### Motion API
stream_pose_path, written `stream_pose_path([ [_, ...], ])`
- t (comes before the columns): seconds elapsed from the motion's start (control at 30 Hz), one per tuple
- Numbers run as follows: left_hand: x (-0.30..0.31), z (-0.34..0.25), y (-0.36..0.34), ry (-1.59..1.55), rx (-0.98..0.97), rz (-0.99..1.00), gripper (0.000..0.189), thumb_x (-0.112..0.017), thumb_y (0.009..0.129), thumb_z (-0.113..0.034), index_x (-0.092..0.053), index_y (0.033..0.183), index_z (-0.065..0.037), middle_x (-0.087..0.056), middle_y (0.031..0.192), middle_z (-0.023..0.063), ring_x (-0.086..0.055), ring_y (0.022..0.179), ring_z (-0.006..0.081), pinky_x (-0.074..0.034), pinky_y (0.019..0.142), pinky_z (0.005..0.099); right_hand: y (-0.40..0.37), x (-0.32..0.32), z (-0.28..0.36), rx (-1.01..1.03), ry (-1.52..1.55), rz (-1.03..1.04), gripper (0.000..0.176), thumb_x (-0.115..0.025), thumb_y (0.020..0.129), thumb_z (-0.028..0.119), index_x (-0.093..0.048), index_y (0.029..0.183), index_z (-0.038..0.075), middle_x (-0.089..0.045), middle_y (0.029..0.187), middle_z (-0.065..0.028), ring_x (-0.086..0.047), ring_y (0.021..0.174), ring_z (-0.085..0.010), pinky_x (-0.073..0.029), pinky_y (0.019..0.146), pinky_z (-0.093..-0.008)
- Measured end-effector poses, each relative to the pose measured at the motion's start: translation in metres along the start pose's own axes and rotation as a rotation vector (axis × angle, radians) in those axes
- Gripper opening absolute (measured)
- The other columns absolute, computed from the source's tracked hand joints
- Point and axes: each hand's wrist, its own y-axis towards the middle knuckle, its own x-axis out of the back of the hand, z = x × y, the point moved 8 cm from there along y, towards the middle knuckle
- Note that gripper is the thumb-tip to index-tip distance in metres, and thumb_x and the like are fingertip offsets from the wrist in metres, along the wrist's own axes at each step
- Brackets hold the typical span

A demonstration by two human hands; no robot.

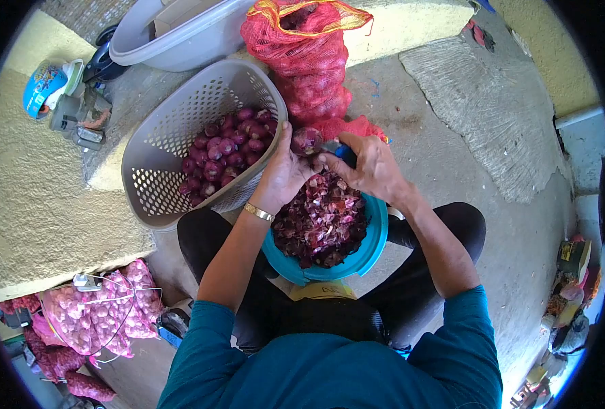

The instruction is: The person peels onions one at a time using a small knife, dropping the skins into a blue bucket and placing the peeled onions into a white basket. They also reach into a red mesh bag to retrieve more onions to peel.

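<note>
My left hand (283,174) grips a red onion (307,141) between thumb and fingers, above the teal basin. Close on its right, my right hand (376,169) is closed round the blue handle of a small knife (345,154); the blade lies near the onion and is mostly hidden. Below both hands the teal basin (379,235) sits between my knees, heaped with dark purple onion skins and trimmings (321,221). Just left of my left hand stands a grey perforated basket (133,163) holding many peeled red onions (227,150).
A red mesh sack (309,75) of onions stands open beyond the basket. Behind it is a large pale tub (200,48) beside a low wall. Pink bags of garlic-like bulbs (88,310) lie at lower left. Assorted items (569,300) line the right wall.
</note>
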Motion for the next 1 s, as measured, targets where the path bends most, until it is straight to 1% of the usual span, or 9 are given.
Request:
stream_pose_path([
  [0.1,-0.007,0.005,-0.004,-0.1,0.011,0.048,0.042,-0.044,0.101,-0.05,-0.059,0.112,-0.012,-0.062,0.105,0.005,-0.058,0.094,0.0158,-0.049,0.087,0.0382,0.002,-0.016,-0.018,-0.108,0.074,-0.012,0.038,-0.072,0.087,0.036,-0.059,0.086,0.0,-0.062,0.064,-0.0178,-0.066,0.062,-0.0355,-0.049,0.056,-0.0431],
  [0.17,-0.007,0.007,-0.002,-0.09,-0.021,0.128,0.045,-0.051,0.096,-0.055,-0.056,0.119,-0.017,-0.062,0.116,0.003,-0.056,0.109,0.0179,-0.045,0.098,0.0442,0.002,-0.017,-0.015,-0.142,0.133,0.019,0.038,-0.071,0.089,0.035,-0.059,0.086,-0.001,-0.062,0.064,-0.0184,-0.067,0.061,-0.0324,-0.05,0.056,-0.0417],
  [0.3,0.0,0.013,0.003,-0.182,-0.017,0.202,0.038,-0.049,0.099,-0.05,-0.057,0.119,-0.019,-0.061,0.122,0.002,-0.055,0.114,0.0181,-0.041,0.103,0.0474,0.002,-0.017,-0.008,-0.197,0.234,0.026,0.038,-0.068,0.092,0.032,-0.058,0.085,-0.004,-0.063,0.063,-0.0192,-0.07,0.057,-0.0244,-0.052,0.054,-0.0387],
  [0.5,-0.003,0.012,0.002,-0.154,-0.026,0.181,0.034,-0.049,0.099,-0.048,-0.057,0.117,-0.02,-0.06,0.122,0.0018,-0.053,0.118,0.0177,-0.038,0.105,0.0489,0.004,-0.016,-0.008,-0.072,0.107,-0.06,0.036,-0.067,0.093,0.03,-0.058,0.087,-0.004,-0.063,0.062,-0.0204,-0.069,0.057,-0.0285,-0.051,0.052,-0.04],
  [0.63,-0.011,0.013,-0.001,-0.147,-0.008,0.22,0.033,-0.049,0.099,-0.048,-0.057,0.115,-0.02,-0.06,0.121,0.0013,-0.053,0.114,0.0169,-0.039,0.105,0.0477,0.002,-0.018,-0.011,-0.193,0.201,0.02,0.039,-0.067,0.092,0.033,-0.057,0.087,-0.005,-0.062,0.063,-0.0223,-0.067,0.059,-0.0346,-0.05,0.054,-0.0435],
  [0.7,-0.009,0.015,-0.001,-0.142,-0.004,0.214,0.033,-0.049,0.099,-0.049,-0.058,0.113,-0.02,-0.061,0.119,0.0011,-0.054,0.113,0.0166,-0.039,0.104,0.0474,0.002,-0.014,-0.005,0.009,-0.045,-0.11,0.043,-0.066,0.092,0.037,-0.057,0.086,-0.005,-0.061,0.063,-0.0218,-0.066,0.061,-0.0387,-0.05,0.056,-0.0457],
  [0.83,-0.007,0.015,-0.001,-0.157,-0.012,0.168,0.032,-0.05,0.098,-0.05,-0.059,0.107,-0.021,-0.062,0.113,0.0003,-0.054,0.11,0.0162,-0.038,0.104,0.0471,0.0,-0.019,-0.009,-0.03,0.014,-0.062,0.045,-0.065,0.092,0.04,-0.057,0.084,-0.004,-0.061,0.061,-0.021,-0.065,0.062,-0.0397,-0.05,0.057,-0.046],
  [0.9,-0.005,0.016,-0.001,-0.153,-0.004,0.156,0.031,-0.05,0.098,-0.05,-0.059,0.105,-0.021,-0.063,0.111,0.0001,-0.054,0.109,0.0161,-0.038,0.104,0.047,0.0,-0.022,-0.011,-0.038,0.023,-0.064,0.045,-0.066,0.092,0.038,-0.055,0.081,-0.004,-0.056,0.064,-0.0248,-0.058,0.062,-0.0445,-0.044,0.055,-0.0473],
  [1.0,-0.006,0.016,-0.001,-0.157,-0.007,0.201,0.03,-0.05,0.098,-0.049,-0.058,0.107,-0.022,-0.062,0.113,-0.0005,-0.054,0.111,0.0161,-0.038,0.104,0.0466,-0.001,-0.026,-0.013,-0.012,-0.031,-0.084,0.044,-0.063,0.093,0.039,-0.057,0.08,-0.003,-0.06,0.057,-0.0191,-0.065,0.061,-0.0381,-0.05,0.057,-0.0458],
])
